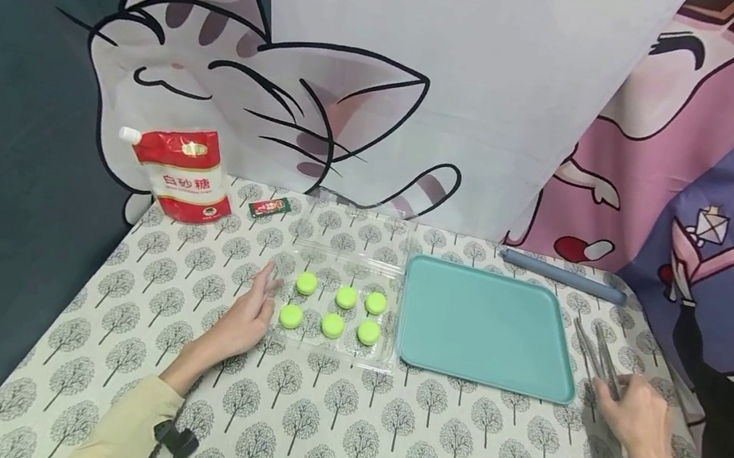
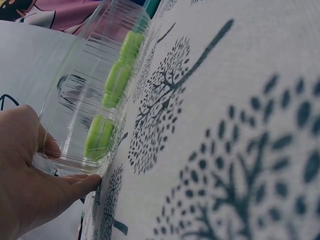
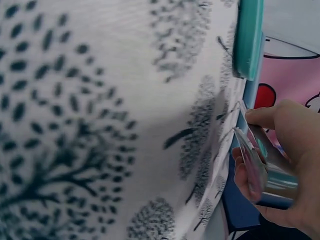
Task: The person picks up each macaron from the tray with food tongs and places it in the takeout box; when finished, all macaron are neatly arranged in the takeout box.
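A clear plastic clamshell box (image 1: 331, 350) lies with its lid folded back, holding several bright green macarons (image 1: 333, 325). My left hand (image 1: 252, 311) is at the box's left side; in the left wrist view its thumb and fingers grip the near corner of the clear wall. Metal tongs (image 1: 599, 353) are held in my right hand (image 1: 639, 416), to the right of a teal tray (image 1: 489, 328). The right wrist view shows the thumb on one arm of the tongs (image 3: 255, 165) and fingers around the other. The tips are apart, with nothing between them.
A red and white spouted sugar pouch (image 1: 184, 176) stands at the back left, beside a small green and red packet (image 1: 270, 207). Behind the tray lies a grey-blue rod (image 1: 561, 275). Printed curtains hang behind the tree-patterned tablecloth (image 1: 328, 451).
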The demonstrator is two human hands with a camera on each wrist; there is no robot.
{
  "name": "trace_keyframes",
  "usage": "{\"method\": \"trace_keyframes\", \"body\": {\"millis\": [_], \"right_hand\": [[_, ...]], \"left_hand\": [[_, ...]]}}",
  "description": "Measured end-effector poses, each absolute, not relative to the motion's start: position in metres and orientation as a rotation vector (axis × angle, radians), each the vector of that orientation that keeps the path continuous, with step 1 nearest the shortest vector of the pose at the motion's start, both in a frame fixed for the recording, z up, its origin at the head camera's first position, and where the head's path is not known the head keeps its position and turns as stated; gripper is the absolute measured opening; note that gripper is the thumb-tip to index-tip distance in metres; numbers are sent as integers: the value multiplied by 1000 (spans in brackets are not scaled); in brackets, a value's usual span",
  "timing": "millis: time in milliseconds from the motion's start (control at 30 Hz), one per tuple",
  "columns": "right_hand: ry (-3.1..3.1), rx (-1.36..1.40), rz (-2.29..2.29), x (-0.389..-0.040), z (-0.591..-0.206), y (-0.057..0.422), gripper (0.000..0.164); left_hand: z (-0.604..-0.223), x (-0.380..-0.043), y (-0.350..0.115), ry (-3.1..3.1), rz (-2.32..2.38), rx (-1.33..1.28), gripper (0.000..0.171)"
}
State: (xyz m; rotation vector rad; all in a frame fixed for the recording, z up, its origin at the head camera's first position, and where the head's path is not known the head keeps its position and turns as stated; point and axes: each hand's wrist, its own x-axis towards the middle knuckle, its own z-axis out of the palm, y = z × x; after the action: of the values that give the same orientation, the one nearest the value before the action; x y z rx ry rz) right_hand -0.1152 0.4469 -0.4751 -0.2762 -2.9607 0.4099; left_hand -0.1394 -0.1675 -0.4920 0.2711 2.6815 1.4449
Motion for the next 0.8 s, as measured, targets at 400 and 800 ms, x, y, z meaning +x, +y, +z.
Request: {"method": "trace_keyframes", "body": {"millis": [400, 800], "right_hand": [[-3068, -359, 372, -117, -479, 452, 63], [-3095, -412, 395, -120, -474, 450, 78]], "left_hand": [[-492, -140, -167, 2687, 1449, 287, 67], [-490, -139, -168, 2674, 1451, 281, 67]]}}
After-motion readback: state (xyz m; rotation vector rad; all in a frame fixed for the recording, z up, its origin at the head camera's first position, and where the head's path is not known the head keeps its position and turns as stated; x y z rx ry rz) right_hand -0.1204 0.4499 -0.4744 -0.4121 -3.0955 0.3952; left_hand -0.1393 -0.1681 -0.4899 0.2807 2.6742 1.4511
